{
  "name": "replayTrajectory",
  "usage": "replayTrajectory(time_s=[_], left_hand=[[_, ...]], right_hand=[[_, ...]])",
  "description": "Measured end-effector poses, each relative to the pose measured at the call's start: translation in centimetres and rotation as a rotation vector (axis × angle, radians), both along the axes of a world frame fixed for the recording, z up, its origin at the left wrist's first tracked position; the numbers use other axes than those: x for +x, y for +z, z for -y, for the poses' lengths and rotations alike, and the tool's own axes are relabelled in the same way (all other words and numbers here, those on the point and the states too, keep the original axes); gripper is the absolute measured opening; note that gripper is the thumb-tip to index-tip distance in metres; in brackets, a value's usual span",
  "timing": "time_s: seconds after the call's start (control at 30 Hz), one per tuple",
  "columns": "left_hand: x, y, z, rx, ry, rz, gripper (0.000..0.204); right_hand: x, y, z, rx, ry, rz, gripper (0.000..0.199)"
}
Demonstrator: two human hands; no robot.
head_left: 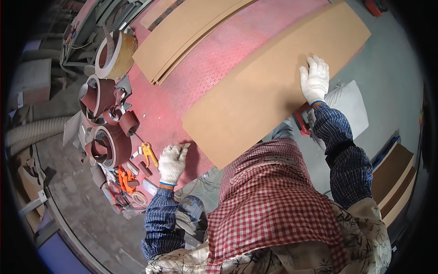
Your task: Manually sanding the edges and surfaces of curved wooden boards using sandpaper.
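Note:
A long, smooth brown board lies slantwise across the red textured tabletop. My right hand, in a white knit glove, rests on the board toward its right end with the fingers stretched out. To the left of the board's near corner, over the table, is my gloved left hand. Its fingers are curled together, and a small thin greyish edge shows at the fingertips; what it is I cannot make out. Just left of that hand lies a yellow-handled tool.
Several similar boards are stacked at the table's far side. Rolls of reddish-brown abrasive and a wide tape-like roll crowd the left edge, near an orange cloth. A white sack stands right of the table. More panels lean at right.

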State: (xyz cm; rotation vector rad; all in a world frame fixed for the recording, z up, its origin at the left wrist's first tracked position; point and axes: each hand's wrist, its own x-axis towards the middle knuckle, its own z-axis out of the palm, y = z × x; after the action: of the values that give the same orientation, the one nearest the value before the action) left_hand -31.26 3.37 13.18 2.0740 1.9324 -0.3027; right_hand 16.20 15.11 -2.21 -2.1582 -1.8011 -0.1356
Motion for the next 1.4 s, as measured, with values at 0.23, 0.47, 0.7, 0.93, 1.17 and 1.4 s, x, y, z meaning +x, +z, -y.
replayTrajectory(time_s=[0.23, 0.47, 0.7, 0.93, 1.17, 1.4], left_hand=[[0.6, -1.4, 0.4, 0.057, -0.111, -0.024, 0.018], [1.4, -2.1, -0.2, 0.109, -0.166, -0.013, 0.016], [7.4, -3.8, -3.1, 0.196, -0.239, 0.020, 0.016], [15.8, -5.1, -8.1, 0.168, -0.309, 0.042, 0.012], [23.0, -6.4, -12.5, 0.174, -0.395, 0.049, 0.015], [31.5, -7.7, -17.8, 0.179, -0.470, 0.063, 0.021]], right_hand=[[0.0, 0.3, 0.3, 0.050, 0.017, -0.021, 0.042], [0.0, 0.9, 0.3, 0.037, 0.010, -0.011, 0.041], [0.0, 0.7, 0.3, 0.049, -0.019, 0.003, 0.043], [-0.2, 1.6, 0.0, 0.015, -0.042, -0.061, 0.045], [-0.6, 3.6, 0.0, -0.066, -0.075, -0.126, 0.043], [-0.5, 3.9, 1.0, 0.046, -0.039, -0.240, 0.038]])
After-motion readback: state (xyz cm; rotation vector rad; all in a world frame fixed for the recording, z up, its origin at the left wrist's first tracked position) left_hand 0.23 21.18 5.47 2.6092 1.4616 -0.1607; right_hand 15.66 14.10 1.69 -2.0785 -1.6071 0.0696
